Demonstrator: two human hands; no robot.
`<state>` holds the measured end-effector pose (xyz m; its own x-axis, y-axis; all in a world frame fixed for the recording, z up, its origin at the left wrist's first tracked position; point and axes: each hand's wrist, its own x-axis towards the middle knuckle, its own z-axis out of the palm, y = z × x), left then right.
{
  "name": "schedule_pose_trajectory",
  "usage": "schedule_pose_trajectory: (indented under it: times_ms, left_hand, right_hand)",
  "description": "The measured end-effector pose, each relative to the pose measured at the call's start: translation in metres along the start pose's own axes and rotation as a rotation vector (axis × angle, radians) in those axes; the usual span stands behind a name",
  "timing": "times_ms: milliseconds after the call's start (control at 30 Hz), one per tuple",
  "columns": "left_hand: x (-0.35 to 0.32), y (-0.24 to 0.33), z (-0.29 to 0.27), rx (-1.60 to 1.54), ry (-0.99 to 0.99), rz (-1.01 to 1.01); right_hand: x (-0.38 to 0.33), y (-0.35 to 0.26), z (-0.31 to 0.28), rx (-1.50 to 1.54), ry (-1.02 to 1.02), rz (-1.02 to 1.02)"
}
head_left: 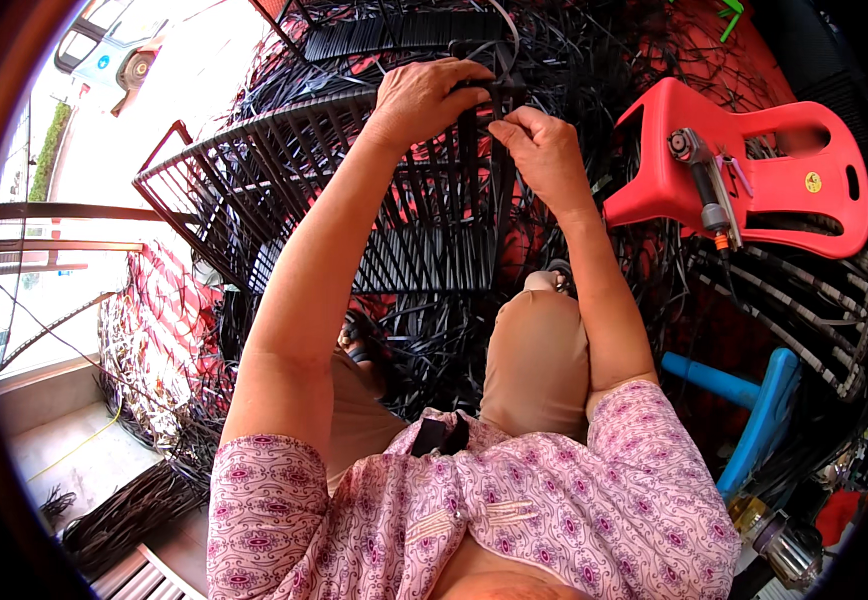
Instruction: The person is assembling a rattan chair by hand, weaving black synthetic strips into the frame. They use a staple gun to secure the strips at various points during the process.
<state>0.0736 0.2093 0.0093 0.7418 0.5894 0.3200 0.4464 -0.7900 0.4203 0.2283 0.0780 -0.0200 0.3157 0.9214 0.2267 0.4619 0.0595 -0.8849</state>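
Observation:
In front of me stands a chair-like frame (pixel 324 130) woven with black plastic strips, its slats running away to the left. My left hand (pixel 424 100) is curled over the frame's upper right corner, with thumb and fingers bent around it. Just to its right, my right hand (pixel 544 150) has thumb and forefinger pinched together beside the upright. A dark flat strip (pixel 502 190) hangs down along that upright, below the two hands. What the right fingertips pinch is too small to make out.
Loose black strips (pixel 434 350) cover the red floor around my feet. To the right, a red plastic chair (pixel 804 180) carries a power tool (pixel 699 185). A blue stool (pixel 764 410) stands nearer me. A bundle of dark strips (pixel 134 510) lies at lower left.

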Motion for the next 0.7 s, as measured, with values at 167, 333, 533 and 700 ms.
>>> schedule_pose_trajectory:
  times_ms: [167, 333, 533, 700]
  left_hand:
    - [-0.002, 0.005, -0.001, 0.023, 0.028, -0.004]
    - [-0.005, 0.004, 0.002, 0.038, 0.064, 0.029]
    - [-0.004, 0.003, 0.004, 0.057, 0.07, 0.026]
    - [-0.005, -0.005, 0.006, 0.048, 0.085, 0.01]
  right_hand:
    - [0.002, 0.005, -0.01, 0.442, -0.125, 0.195]
    - [0.002, -0.001, -0.016, 0.934, -0.202, 0.347]
    - [-0.006, 0.013, -0.01, 0.832, -0.185, 0.379]
    - [-0.007, 0.014, 0.009, 0.606, -0.106, 0.372]
